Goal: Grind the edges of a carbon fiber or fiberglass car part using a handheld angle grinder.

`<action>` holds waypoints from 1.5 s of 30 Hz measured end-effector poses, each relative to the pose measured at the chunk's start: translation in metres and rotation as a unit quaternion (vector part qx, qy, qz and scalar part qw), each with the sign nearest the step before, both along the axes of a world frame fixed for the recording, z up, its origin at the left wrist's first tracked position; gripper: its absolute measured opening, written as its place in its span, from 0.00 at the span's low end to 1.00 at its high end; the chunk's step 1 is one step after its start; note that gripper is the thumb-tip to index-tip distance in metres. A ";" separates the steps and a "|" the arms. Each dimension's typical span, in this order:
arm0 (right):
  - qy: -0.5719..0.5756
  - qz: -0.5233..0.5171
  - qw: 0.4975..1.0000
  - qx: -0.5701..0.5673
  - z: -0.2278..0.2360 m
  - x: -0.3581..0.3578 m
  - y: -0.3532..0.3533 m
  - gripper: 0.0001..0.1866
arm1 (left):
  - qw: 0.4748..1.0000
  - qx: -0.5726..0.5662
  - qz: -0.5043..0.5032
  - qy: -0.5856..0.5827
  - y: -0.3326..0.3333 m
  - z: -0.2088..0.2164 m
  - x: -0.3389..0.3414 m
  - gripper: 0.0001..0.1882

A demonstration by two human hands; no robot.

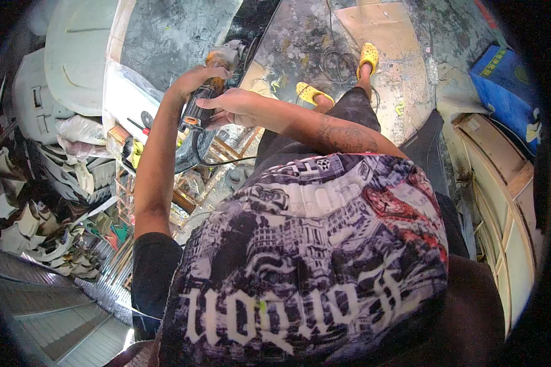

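An angle grinder (203, 96) with a black body and orange front lies across the near edge of a worn grey work surface (171, 37). My left hand (197, 81) wraps over its front part from the left. From the right, my right hand (234, 107) grips the rear of the body, thumb on top and fingers beneath. The metal grinder head (231, 49) points away from me, close to a dark panel (254, 21); whether its disc touches the panel I cannot tell. A black cord (226, 163) runs from the rear of the tool toward my waist.
Under the work surface stands a rusty metal frame (217, 153). Pale plastic panels (79, 55) and a heap of scrap pieces (49, 232) fill the left. Cardboard (379, 30) and a loose cable (337, 64) lie on the floor. At right are a blue box (502, 85) and wooden-framed panels (496, 177).
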State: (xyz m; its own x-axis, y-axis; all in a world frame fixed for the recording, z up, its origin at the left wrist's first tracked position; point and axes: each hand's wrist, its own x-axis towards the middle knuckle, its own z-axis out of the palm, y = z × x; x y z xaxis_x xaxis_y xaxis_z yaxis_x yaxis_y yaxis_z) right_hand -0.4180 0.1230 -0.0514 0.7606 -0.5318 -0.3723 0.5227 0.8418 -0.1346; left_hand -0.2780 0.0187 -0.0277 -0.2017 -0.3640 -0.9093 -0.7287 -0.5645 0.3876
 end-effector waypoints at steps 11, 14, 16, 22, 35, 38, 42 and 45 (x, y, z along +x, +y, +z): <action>-0.027 -0.012 1.000 -0.004 -0.001 -0.013 -0.002 0.22 | 0.997 0.016 -0.025 -0.065 -0.009 0.002 -0.016 0.23; -0.036 -0.010 0.999 -0.015 -0.004 -0.012 -0.004 0.22 | 1.000 -0.003 -0.021 -0.021 -0.011 0.001 -0.014 0.22; -0.038 -0.009 0.999 -0.012 -0.006 -0.017 -0.007 0.22 | 0.999 0.022 -0.018 -0.041 -0.013 0.006 -0.025 0.20; -0.040 -0.008 0.999 -0.020 -0.011 -0.022 -0.010 0.22 | 0.999 0.009 -0.028 -0.045 -0.016 0.006 -0.030 0.21; -0.018 -0.013 1.000 -0.012 -0.009 -0.043 -0.026 0.23 | 0.999 0.013 0.003 -0.045 -0.034 0.004 -0.049 0.22; -0.004 -0.015 0.999 -0.037 -0.007 -0.042 -0.030 0.23 | 0.999 0.020 0.016 -0.029 -0.040 -0.001 -0.042 0.19; -0.006 -0.016 0.999 -0.044 -0.010 -0.046 -0.033 0.24 | 1.000 -0.014 -0.008 -0.022 -0.045 -0.005 -0.047 0.21; 0.009 -0.013 0.999 -0.044 -0.012 -0.049 -0.037 0.24 | 1.000 -0.011 0.018 -0.020 -0.049 -0.006 -0.052 0.22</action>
